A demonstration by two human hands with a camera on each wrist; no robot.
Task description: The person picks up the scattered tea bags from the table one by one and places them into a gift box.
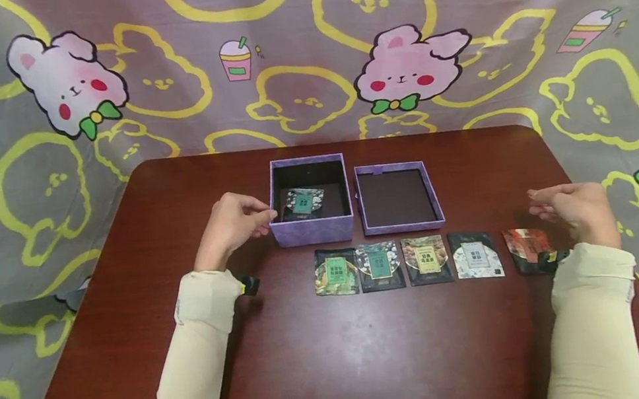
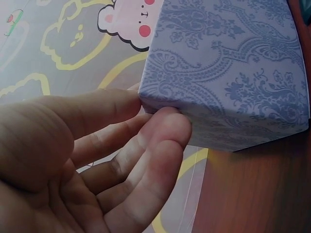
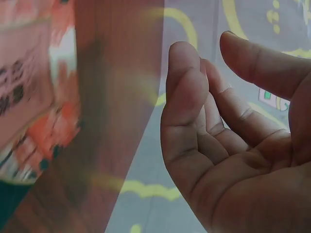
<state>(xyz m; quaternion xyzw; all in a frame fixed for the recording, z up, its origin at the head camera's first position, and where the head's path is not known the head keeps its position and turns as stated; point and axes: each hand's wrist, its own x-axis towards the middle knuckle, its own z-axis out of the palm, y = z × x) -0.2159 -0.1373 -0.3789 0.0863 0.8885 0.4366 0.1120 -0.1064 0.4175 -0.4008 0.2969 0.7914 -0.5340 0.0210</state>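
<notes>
My left hand (image 1: 237, 221) is at the front left corner of a purple patterned box (image 1: 313, 232). Seen from the left wrist, its thumb and fingertips pinch the box's edge. Inside the box lies a teal and black sachet (image 1: 304, 201). My right hand (image 1: 579, 211) hovers over the table's right side, fingers loosely bent and nothing between them. Just below and left of it is a red sachet (image 1: 527, 243), partly covered by the black wrist camera (image 1: 551, 260) in the head view.
A shallow purple lid (image 1: 403, 228) lies right of the box. In front are a green sachet (image 1: 336, 272), a teal sachet (image 1: 380, 266), a yellow sachet (image 1: 427, 259) and a white sachet (image 1: 476, 256), in a row on the brown table (image 1: 363, 360). A patterned curtain (image 1: 300, 42) hangs behind.
</notes>
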